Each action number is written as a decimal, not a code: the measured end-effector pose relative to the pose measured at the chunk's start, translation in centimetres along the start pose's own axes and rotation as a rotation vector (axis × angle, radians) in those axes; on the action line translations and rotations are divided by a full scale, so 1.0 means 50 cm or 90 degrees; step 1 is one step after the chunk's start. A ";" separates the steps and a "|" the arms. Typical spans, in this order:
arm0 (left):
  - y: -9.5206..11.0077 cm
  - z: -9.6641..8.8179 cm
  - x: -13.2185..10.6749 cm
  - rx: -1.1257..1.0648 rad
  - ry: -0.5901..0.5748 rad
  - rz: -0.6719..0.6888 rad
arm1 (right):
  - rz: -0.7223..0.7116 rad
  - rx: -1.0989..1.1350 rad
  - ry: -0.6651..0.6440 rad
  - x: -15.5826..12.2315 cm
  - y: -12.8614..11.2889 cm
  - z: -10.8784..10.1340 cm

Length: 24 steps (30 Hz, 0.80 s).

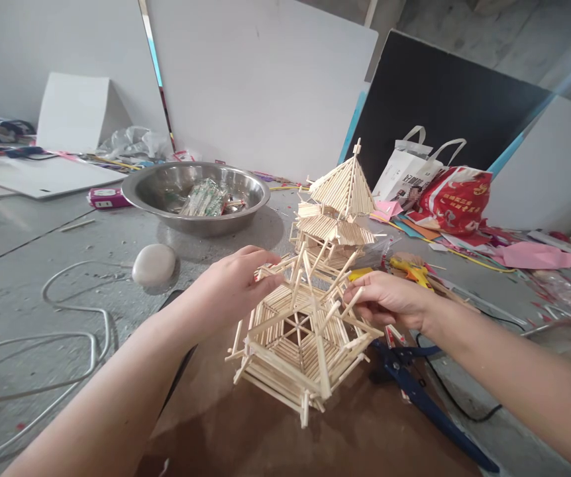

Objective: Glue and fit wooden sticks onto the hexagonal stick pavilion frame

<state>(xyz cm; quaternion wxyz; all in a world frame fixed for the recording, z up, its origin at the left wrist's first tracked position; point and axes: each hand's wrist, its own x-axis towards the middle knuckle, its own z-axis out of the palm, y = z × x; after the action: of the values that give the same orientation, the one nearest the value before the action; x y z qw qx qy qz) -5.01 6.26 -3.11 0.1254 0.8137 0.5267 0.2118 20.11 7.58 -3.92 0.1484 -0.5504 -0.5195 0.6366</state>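
A six-sided frame of thin wooden sticks (278,383) stands on the brown board, with several slanted sticks rising above its rim. My left hand (240,278) is closed on its far left side, thumb and fingers around the sticks there. At the right, my right hand (385,298) pinches a wooden stick (354,301) that slants against the frame's right side; its fingertips are partly hidden. Directly behind is a tiered stick pagoda (344,189) with a pointed roof, its lower part hidden by the frame.
A steel basin (196,222) with plastic-wrapped sticks (205,199) lies behind left, near a pale rounded stone (154,265) and a grey cable (94,338). Blue-handled pliers (422,394) and a yellow glue gun (411,270) lie right. Bags (457,199) and paper scraps lie farther back.
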 end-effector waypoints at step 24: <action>0.016 -0.007 0.003 0.020 -0.046 -0.026 | 0.032 -0.010 0.004 -0.002 -0.007 0.001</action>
<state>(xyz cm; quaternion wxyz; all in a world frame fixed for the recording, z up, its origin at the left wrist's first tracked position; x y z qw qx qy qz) -4.50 6.04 -2.41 0.1358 0.8117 0.5415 0.1714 19.96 7.61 -3.58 0.1296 -0.5666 -0.5101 0.6341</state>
